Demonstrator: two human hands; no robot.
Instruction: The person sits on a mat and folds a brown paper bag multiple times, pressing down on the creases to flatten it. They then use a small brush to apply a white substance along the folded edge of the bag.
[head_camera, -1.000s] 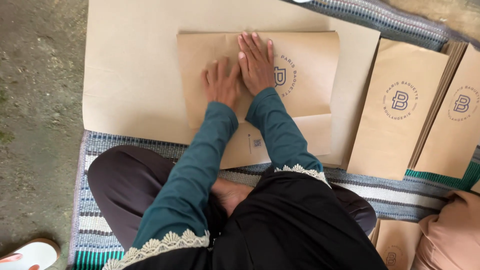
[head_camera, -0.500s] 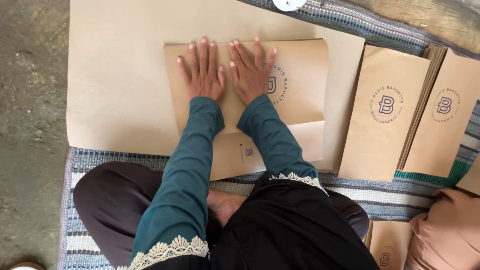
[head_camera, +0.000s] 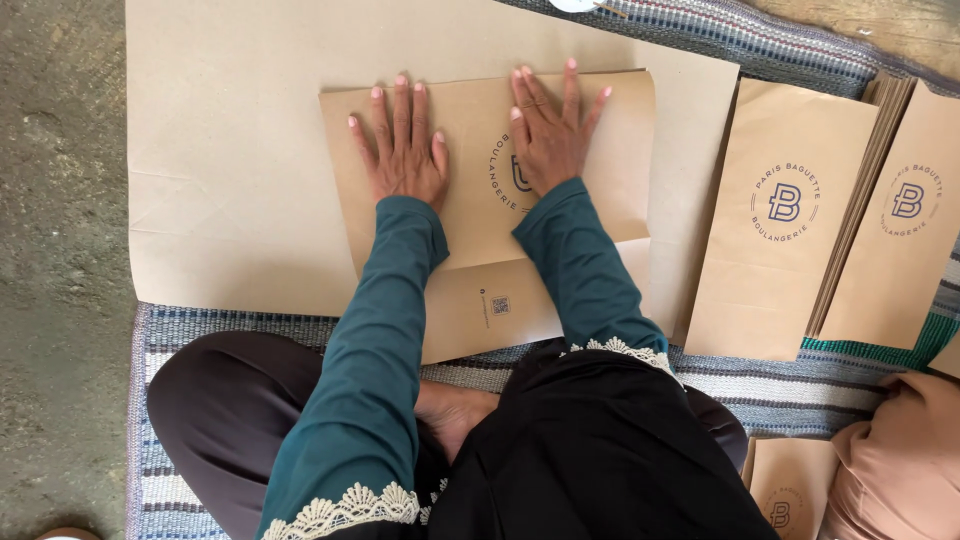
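Note:
My left hand (head_camera: 403, 146) and my right hand (head_camera: 554, 134) lie flat, palms down and fingers spread, on the folded upper flap of a brown paper bag (head_camera: 470, 250). The left presses the flap's left half. The right rests on the printed round emblem at the flap's right half. The bag lies on a large sheet of brown paper (head_camera: 230, 180) spread in front of my crossed legs. Neither hand grips anything.
Two stacks of finished brown bags (head_camera: 790, 220) (head_camera: 900, 220) with round emblems lie to the right on a striped woven mat (head_camera: 780, 385). Another bag (head_camera: 785, 490) and a person's peach-coloured clothing (head_camera: 900, 460) are at the lower right. Bare concrete floor (head_camera: 50, 250) is on the left.
Both hands slid apart along the flap: the left moved to the left, the right to the right, from close together at the middle to spread flat.

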